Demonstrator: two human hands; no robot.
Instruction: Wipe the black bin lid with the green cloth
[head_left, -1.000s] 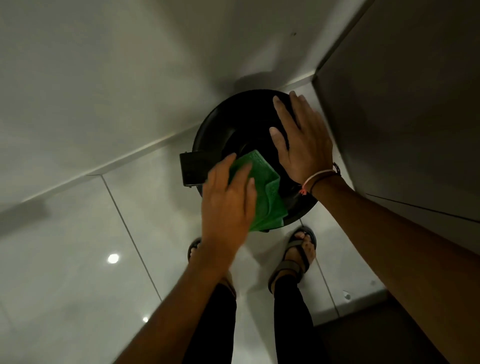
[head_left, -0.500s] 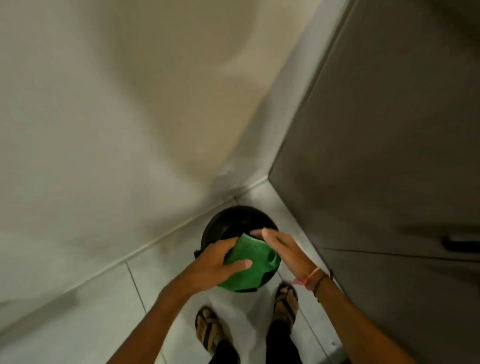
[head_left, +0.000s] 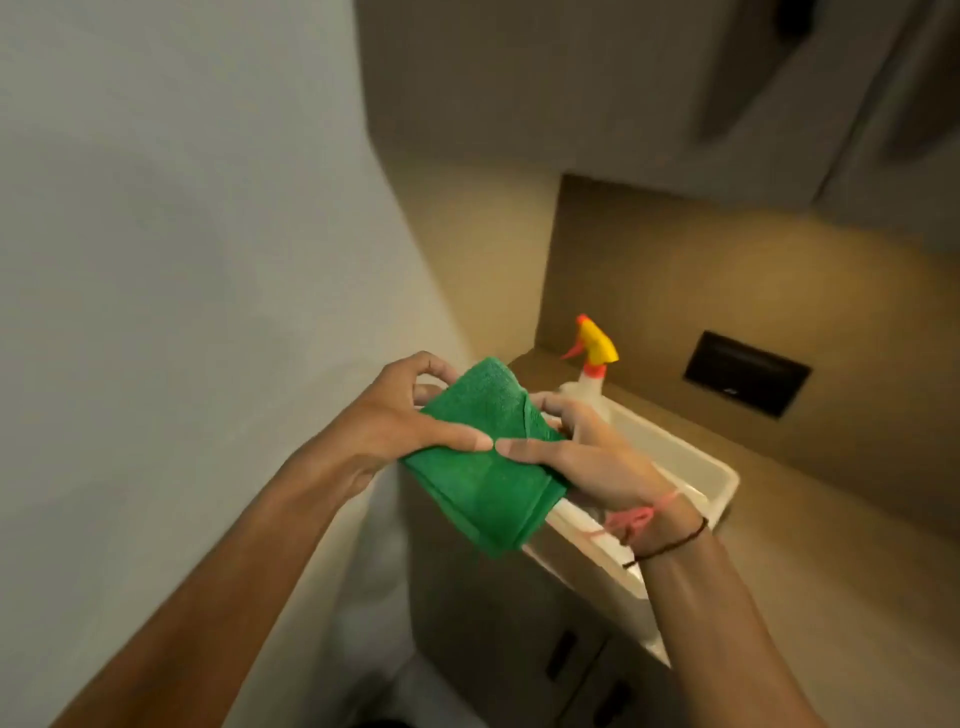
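We hold the green cloth (head_left: 485, 467) folded between our 2 hands, up in front of the chest and over the near left corner of a white basin (head_left: 691, 467) set in a beige counter (head_left: 810, 551). Our left hand (head_left: 400, 421) grips the cloth's left edge, thumb laid across its top face and fingers curled behind the far corner. Our right hand (head_left: 582, 457) clamps the right edge, thumb on top and fingers tucked beneath; the 2 thumb tips nearly meet at the middle of the cloth. The cloth sags a little at its near corner, where the folded layers show. A pink string and a thin dark band circle the right wrist. Behind the right hand a clear spray bottle (head_left: 589, 382) with a yellow and red trigger head stands at the basin's far rim, upright. A dark rectangular plate (head_left: 748, 371) sits on the beige wall panel above the counter. The black bin lid lies outside the view.
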